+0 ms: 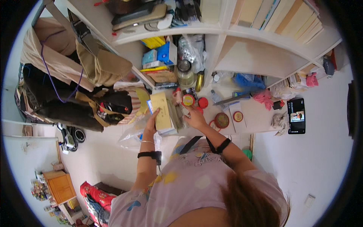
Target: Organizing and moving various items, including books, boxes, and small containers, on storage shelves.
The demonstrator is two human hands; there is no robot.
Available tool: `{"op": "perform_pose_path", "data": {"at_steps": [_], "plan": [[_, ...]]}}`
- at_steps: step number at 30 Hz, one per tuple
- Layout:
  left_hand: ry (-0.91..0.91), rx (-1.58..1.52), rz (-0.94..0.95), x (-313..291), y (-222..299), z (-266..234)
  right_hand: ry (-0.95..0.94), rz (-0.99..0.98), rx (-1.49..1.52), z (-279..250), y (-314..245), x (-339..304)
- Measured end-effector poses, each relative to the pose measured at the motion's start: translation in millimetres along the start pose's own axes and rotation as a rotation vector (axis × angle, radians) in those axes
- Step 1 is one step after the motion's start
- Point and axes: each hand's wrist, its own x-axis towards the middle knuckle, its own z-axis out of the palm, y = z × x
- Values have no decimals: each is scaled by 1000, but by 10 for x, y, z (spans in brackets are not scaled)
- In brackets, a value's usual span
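Observation:
My left hand [152,122] is closed round the left edge of a pale yellow booklet [162,111], with other flat, paper-like things under it. Just to its right, my right hand [196,118] has its fingers apart, beside the booklet's clear-looking wrapping. Close beyond those fingers sits a round tin with a red and yellow lid [188,100]. A red round lid [203,102] lies to its right. A dark round tin with a red rim [221,120] stands right of my right hand. Whether that hand touches the wrapping is hard to make out.
A glass jar [185,73] stands in the cubby behind, beside small boxes. Bags [104,62] hang at the left. A flat card with a round label [237,116] lies on the right of the shelf. A phone [296,116] with a lit screen is further right.

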Motion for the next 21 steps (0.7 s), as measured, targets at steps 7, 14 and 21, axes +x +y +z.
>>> {"op": "perform_pose_path", "data": {"at_steps": [7,14,21], "plan": [[-141,31,-57,70,-116,-12,25,354,-213,215,-298,938],[-131,-95,239,-67,-63,-18,167,401,-155,-100,-683,768],[-106,278,818,-578,200,635,63,-153,246,-359,-876,-32]]}}
